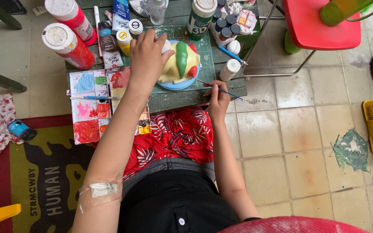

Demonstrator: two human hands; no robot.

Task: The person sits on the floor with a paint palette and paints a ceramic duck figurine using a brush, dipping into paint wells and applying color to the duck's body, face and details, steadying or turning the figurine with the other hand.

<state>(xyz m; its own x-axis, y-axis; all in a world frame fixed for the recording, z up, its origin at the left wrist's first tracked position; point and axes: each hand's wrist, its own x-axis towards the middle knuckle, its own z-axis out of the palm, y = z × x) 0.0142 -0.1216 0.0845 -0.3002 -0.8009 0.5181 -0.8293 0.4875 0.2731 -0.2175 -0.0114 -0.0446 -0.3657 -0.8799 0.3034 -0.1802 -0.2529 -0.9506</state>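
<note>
A small green desk (182, 101) sits at twelve o'clock in the head view, crowded with paint containers. At its eleven o'clock corner stand two tall red bottles (67, 43) with white caps, round in section, the nearer one tilted toward ten o'clock. Just beside them lie a brown paint tube (108, 45) with a pale label and a blue and white tube (120, 15), both with their long axes running roughly six to twelve. A small yellow jar (124, 41) with a white lid stands between the tubes and the left hand (146, 58). At one o'clock a green and white bottle (200, 19) stands upright, with a cluster of small dark-capped pots (225, 26) beside it and a little white bottle (229, 70) near the desk's right edge. A square palette (91, 108) with patches of blue, pink, red and green overhangs the desk at nine o'clock. The left hand's grip lies spread over the top of a yellow, green and red figurine (178, 64) on a blue base, at the desk's centre; its long axis runs roughly eleven to five. The right hand (217, 97), at the desk's front edge, has a narrow grip pinching a thin blue paintbrush (225, 91), whose long axis runs ten to four, bristle end pointing at the figurine's base.
</note>
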